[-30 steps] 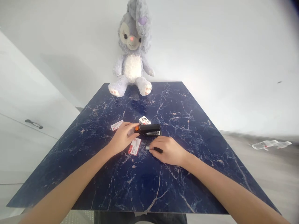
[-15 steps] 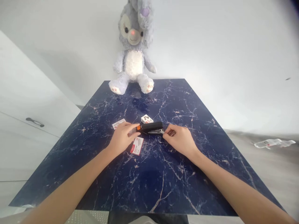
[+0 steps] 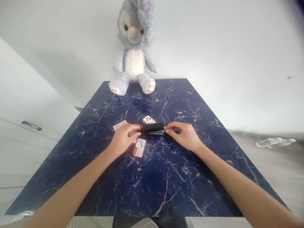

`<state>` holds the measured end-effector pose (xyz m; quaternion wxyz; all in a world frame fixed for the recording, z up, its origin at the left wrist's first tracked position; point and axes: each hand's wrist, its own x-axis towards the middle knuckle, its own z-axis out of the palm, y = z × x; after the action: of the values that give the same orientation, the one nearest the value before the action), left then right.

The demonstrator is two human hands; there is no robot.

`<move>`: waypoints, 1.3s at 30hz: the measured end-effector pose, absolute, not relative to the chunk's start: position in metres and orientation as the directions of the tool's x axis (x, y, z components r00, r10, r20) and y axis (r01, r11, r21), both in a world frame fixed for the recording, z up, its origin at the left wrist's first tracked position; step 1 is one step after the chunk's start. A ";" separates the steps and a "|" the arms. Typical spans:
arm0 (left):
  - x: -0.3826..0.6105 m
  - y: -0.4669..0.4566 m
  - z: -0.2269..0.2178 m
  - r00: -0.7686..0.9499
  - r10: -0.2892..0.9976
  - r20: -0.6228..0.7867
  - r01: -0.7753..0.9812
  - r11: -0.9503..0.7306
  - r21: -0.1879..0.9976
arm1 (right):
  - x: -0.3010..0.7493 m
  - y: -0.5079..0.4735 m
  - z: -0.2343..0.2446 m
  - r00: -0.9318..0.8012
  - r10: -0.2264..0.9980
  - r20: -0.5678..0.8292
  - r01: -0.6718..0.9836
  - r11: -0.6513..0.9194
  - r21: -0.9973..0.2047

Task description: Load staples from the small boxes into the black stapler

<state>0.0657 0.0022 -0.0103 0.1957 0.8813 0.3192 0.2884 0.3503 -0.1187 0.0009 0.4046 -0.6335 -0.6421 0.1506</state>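
Observation:
A black stapler (image 3: 153,128) with an orange part at its left end lies between my hands over the dark blue table. My left hand (image 3: 123,137) pinches that orange end between thumb and fingers. At the opposite end, my right hand (image 3: 184,134) has its thumb and fingertips closed on the stapler's metal tip. A red and white box (image 3: 139,148) lies just in front of the stapler. Behind it sits a small white box (image 3: 149,119) with a dark picture on top. Another red and white box (image 3: 120,125) is partly covered by my left hand.
A grey plush toy (image 3: 134,47) sits at the far edge of the marbled blue table (image 3: 178,180), against the wall. To the left is a white cabinet with a dark handle (image 3: 31,125). Clear plastic packaging (image 3: 274,142) lies on the floor at right.
My right hand has turned slightly, and its fingers now sit closer against the stapler's right end. My left hand keeps its hold. The whole view has shifted a little.

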 end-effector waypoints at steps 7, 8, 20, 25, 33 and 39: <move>0.065 0.004 -0.011 0.628 0.672 0.392 0.439 -0.722 0.534 | 0.353 -0.118 0.001 0.069 0.943 0.325 0.659 0.202 -0.725; 0.065 0.004 -0.011 0.631 0.671 0.389 0.440 -0.722 0.533 | 0.354 -0.118 0.001 0.067 0.943 0.325 0.653 0.205 -0.729; 0.066 0.002 -0.010 0.615 0.684 0.393 0.430 -0.708 0.561 | 0.357 -0.116 -0.005 0.172 0.939 0.299 0.643 0.123 -0.756; 0.066 0.002 -0.009 0.609 0.695 0.381 0.446 -0.698 0.561 | 0.365 -0.115 -0.007 0.265 0.926 0.268 0.608 0.056 -0.792; 0.066 0.004 -0.011 0.614 0.684 0.394 0.434 -0.710 0.554 | 0.356 -0.117 0.000 0.072 0.943 0.326 0.636 0.208 -0.743; 0.067 0.001 -0.008 0.618 0.713 0.332 0.463 -0.671 0.580 | 0.355 -0.115 -0.003 0.053 0.978 0.202 0.573 0.136 -0.808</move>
<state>0.0670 0.0012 -0.0078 0.2252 0.8708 0.3375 0.2777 0.3546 -0.1147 -0.0030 0.3985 -0.6062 -0.6396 0.2542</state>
